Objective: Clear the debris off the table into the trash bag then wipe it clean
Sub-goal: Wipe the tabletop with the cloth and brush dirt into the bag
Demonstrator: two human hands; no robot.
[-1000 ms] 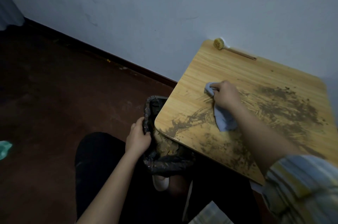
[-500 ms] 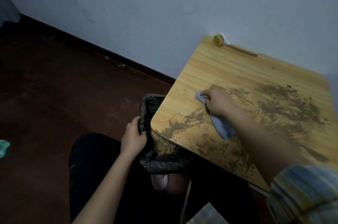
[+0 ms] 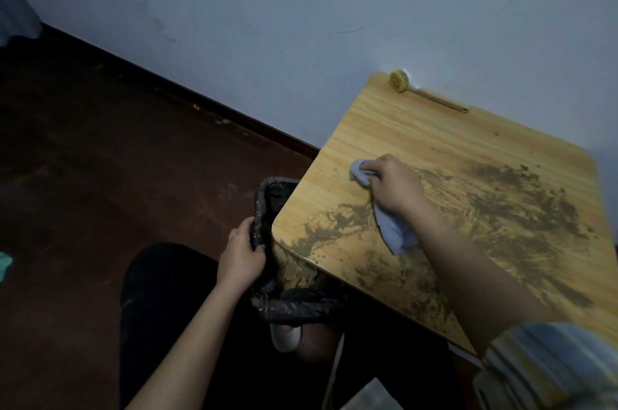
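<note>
Our right hand (image 3: 394, 187) has its fingers (image 3: 369, 172) curled tight on a soft, limp blue cloth (image 3: 393, 232), bunched and pressed flat against the wooden bench (image 3: 384, 132). Our left hand (image 3: 242, 254) pinches the rim of a thin black trash bag (image 3: 291, 302), held open below the bench corner. Loose brown debris (image 3: 508, 205) is smeared across the bench; it looks light and crumbly. A scrubbing brush (image 3: 401, 82) lies by the wall.

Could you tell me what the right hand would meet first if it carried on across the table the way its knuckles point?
The right hand, gripping the blue cloth, points toward the table's left edge. Only bare wood lies ahead, then the drop beside the trash bag, probably.
</note>
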